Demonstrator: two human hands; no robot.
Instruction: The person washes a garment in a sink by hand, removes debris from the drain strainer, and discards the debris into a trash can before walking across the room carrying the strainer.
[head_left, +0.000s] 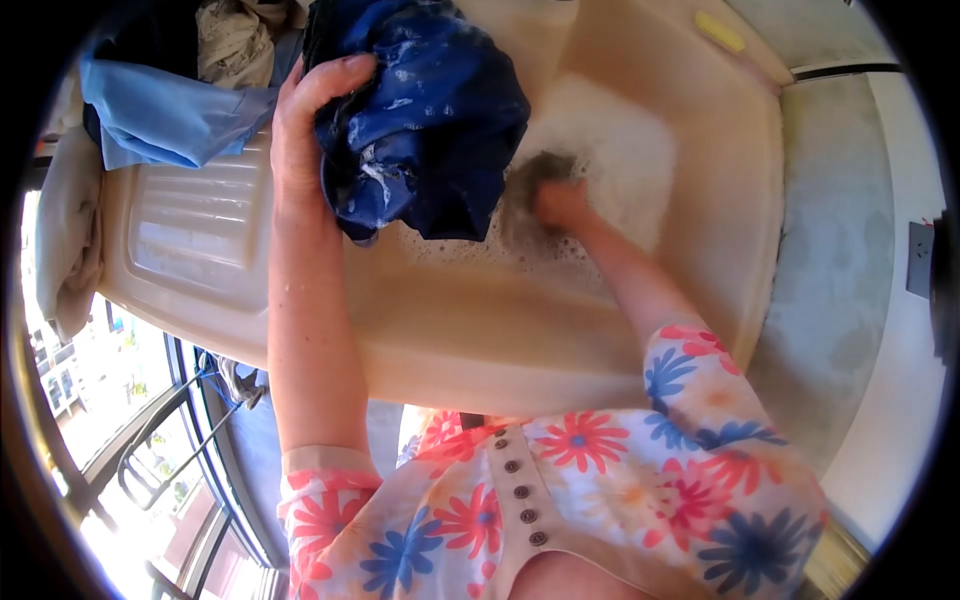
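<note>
Wet dark blue cloth (425,120) with streaks of suds is bunched in my left hand (320,105), raised over the left part of a beige sink basin (480,350). The thumb presses on the cloth's near side; the other fingers are hidden behind it. My right hand (562,205) is down in the sudsy water (620,150) at the basin's middle, beside a dark patch. Its fingers are blurred and partly under the water, so what they hold, if anything, cannot be made out.
A ribbed washboard area (200,215) lies left of the basin. Light blue cloth (170,110) and beige cloth (235,45) are heaped above it, with a grey-beige cloth (72,230) over the left edge. A yellow bar (720,32) rests on the far right rim.
</note>
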